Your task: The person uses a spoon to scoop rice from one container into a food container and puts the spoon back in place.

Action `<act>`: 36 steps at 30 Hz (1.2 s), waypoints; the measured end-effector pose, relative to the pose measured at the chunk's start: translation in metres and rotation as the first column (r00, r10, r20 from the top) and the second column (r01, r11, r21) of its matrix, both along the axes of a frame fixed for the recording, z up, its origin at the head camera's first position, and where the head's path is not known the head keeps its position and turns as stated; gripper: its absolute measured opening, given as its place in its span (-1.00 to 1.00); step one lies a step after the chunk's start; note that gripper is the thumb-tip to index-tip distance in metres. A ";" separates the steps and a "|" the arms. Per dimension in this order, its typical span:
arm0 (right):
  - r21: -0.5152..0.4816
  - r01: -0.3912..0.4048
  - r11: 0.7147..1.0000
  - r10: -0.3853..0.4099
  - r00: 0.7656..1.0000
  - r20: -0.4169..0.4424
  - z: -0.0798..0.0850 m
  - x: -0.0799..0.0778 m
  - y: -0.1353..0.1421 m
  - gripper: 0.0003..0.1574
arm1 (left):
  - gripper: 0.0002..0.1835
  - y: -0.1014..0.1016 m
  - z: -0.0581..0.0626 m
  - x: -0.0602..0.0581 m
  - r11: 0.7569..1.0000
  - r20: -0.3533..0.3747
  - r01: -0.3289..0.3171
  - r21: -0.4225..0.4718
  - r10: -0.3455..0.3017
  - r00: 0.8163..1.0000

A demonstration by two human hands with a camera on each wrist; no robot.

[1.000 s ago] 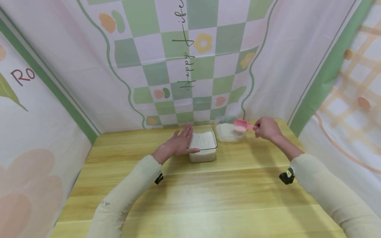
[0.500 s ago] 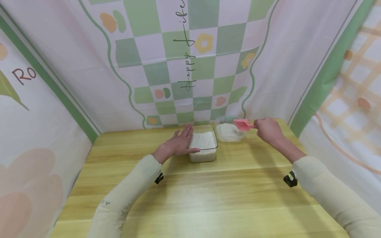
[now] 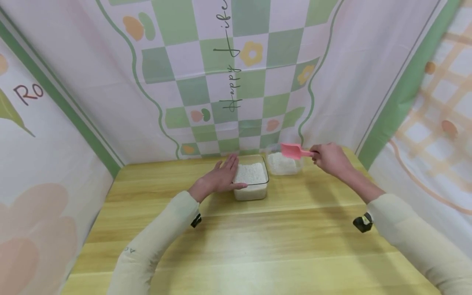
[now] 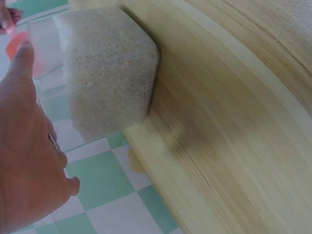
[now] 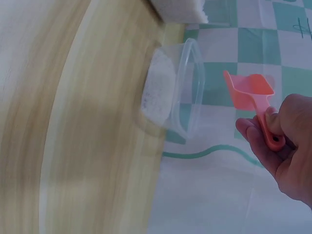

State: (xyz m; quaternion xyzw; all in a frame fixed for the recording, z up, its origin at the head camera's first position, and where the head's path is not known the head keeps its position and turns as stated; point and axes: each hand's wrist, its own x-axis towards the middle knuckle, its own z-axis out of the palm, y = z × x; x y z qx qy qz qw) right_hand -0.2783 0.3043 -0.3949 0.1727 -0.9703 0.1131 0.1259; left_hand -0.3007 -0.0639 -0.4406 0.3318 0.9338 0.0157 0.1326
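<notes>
My left hand (image 3: 220,177) rests with straight fingers against the left side of a square glass container (image 3: 251,193), the thumb along its front rim. White rice (image 4: 109,73) fills much of that container; single grains show through its wall in the left wrist view. My right hand (image 3: 330,158) holds a pink scoop (image 3: 291,151) by its handle, thumb on top in the right wrist view. The scoop (image 5: 249,90) is above a clear plastic tub (image 3: 285,171) and apart from it. White grains (image 5: 159,87) lie in the tub. No grains can be made out in the scoop.
The wooden table (image 3: 236,246) reaches toward me in front of both containers. A patterned curtain (image 3: 215,106) hangs right behind them at the table's back edge. More printed cloth (image 3: 424,135) stands along the right side.
White grains showed in the scoop a second ago; now only pink shows. My right hand has tilted the scoop and shifted it slightly left and upward in the view. The left hand has stayed put.
</notes>
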 end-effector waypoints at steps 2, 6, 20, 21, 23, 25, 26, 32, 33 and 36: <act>-0.022 -0.010 1.000 0.010 1.000 0.019 0.005 0.002 -0.005 -0.84 | 0.14 0.000 0.001 0.000 1.000 -0.001 0.003 0.001 -0.003 1.000; -0.018 -0.036 0.999 0.036 0.999 0.036 0.014 0.007 -0.018 -0.81 | 0.13 -0.001 0.002 0.000 1.000 -0.008 0.009 -0.001 -0.009 1.000; 0.062 -0.185 0.981 0.182 0.981 0.061 0.023 0.009 -0.064 -0.82 | 0.14 -0.001 -0.004 -0.001 1.000 -0.044 0.028 0.011 -0.027 0.999; 0.074 -0.198 0.977 0.194 0.979 0.059 0.023 0.008 -0.067 -0.82 | 0.14 -0.001 -0.005 -0.002 1.000 -0.051 0.029 0.007 -0.028 0.998; 0.108 -0.220 0.970 0.215 0.975 0.055 0.023 0.006 -0.073 -0.82 | 0.14 -0.001 -0.005 -0.002 1.000 -0.057 0.030 -0.003 -0.030 0.998; 0.141 -0.233 0.962 0.228 0.972 0.053 0.024 0.004 -0.079 -0.83 | 0.14 -0.001 -0.004 -0.003 0.999 -0.061 0.033 -0.020 -0.034 0.998; 0.157 -0.240 0.958 0.234 0.971 0.052 0.025 0.004 -0.083 -0.83 | 0.14 -0.001 -0.003 -0.003 0.999 -0.060 0.033 -0.025 -0.035 0.998; 0.267 -0.255 0.929 0.249 0.967 0.058 0.027 -0.001 -0.105 -0.80 | 0.14 -0.001 0.001 -0.004 0.999 -0.026 0.030 -0.028 -0.030 0.999; 0.283 -0.260 0.923 0.254 0.965 0.059 0.027 -0.001 -0.109 -0.79 | 0.14 -0.001 0.001 -0.004 0.999 -0.018 0.029 -0.025 -0.029 0.999; 0.315 -0.268 0.910 0.263 0.963 0.060 0.027 -0.002 -0.117 -0.76 | 0.13 -0.002 0.002 -0.005 0.999 0.001 0.031 -0.013 -0.031 1.000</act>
